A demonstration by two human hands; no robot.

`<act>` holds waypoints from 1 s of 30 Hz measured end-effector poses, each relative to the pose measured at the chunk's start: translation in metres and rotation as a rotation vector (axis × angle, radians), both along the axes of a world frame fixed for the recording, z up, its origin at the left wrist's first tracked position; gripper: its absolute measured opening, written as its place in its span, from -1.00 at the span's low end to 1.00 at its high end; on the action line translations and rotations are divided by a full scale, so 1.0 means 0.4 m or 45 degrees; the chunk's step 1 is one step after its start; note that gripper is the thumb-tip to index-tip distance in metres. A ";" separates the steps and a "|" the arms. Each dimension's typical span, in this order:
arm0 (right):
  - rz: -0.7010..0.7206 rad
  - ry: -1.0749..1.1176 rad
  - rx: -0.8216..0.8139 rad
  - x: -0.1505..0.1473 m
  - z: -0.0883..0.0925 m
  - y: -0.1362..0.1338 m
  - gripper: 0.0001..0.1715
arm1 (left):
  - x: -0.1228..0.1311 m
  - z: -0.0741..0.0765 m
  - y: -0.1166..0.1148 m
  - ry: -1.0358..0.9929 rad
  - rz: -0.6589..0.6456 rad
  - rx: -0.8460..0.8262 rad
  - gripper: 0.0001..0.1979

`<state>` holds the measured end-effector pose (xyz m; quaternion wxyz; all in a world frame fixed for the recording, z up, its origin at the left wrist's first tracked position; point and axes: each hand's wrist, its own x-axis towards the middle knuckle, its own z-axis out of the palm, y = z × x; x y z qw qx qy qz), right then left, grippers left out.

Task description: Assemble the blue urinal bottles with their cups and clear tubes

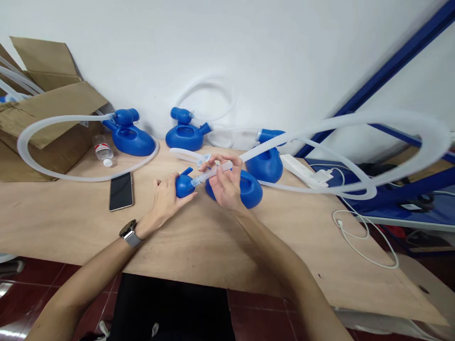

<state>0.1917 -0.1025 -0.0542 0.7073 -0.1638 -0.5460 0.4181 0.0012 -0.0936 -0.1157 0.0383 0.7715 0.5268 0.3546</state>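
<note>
My left hand [166,195] is closed around a rounded blue plastic head piece [185,185], which has a small blue tab and a clear spout pointing right. My right hand [227,182] pinches the end of a translucent white hose [265,148] against that spout. Whether the hose end sits over the spout is hard to tell behind the fingers. From my right hand the hose runs up and right in a wide loop. Behind and under this hand lies a blue handled bottle [251,190], partly covered by the fingers and palm.
Blue bottles with hoses stand along the wall: one left [133,140], one centre [184,138], one right [266,165]. An open cardboard box [67,147], a water bottle [103,150] and a phone [121,192] are left. A power strip [302,171] and white cable [369,260] lie right.
</note>
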 end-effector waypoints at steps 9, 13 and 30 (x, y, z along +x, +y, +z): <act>-0.009 -0.123 0.042 0.010 -0.010 0.001 -0.48 | 0.020 0.003 -0.013 -0.194 -0.253 -0.257 -0.35; 0.097 0.044 -0.116 0.002 0.003 0.000 -0.39 | 0.025 -0.010 -0.006 -0.396 -0.344 -0.313 -0.35; 0.073 0.132 -0.412 -0.048 -0.014 -0.022 -0.27 | -0.002 -0.021 0.004 0.188 -0.129 0.124 -0.37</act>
